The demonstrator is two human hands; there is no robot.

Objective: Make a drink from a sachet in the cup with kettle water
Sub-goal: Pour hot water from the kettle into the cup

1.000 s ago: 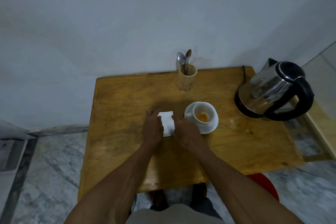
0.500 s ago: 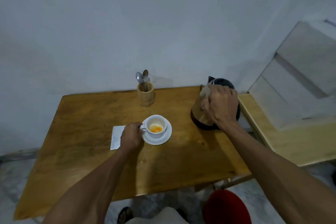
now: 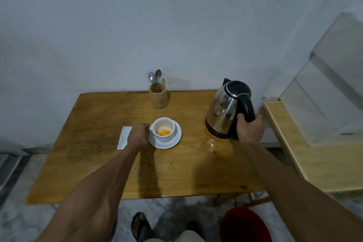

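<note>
A white cup (image 3: 164, 129) with orange powder in its bottom stands on a white saucer (image 3: 172, 142) in the middle of the wooden table (image 3: 94, 163). My left hand (image 3: 138, 136) pinches the cup's handle. A white sachet (image 3: 124, 137) lies flat just left of that hand, partly hidden by it. At the right, a steel kettle (image 3: 224, 112) with a black lid stands upright on the table. My right hand (image 3: 250, 129) is wrapped around its black handle.
A wooden holder (image 3: 158, 98) with two spoons stands at the table's back edge by the wall. A small wet patch (image 3: 211, 143) lies in front of the kettle. A pale wooden bench (image 3: 314, 163) adjoins at right; a red stool (image 3: 245, 226) sits below.
My right hand has dropped from the kettle's lid to its handle and closed on it. My left hand stays at the cup's handle. The camera has shifted slightly.
</note>
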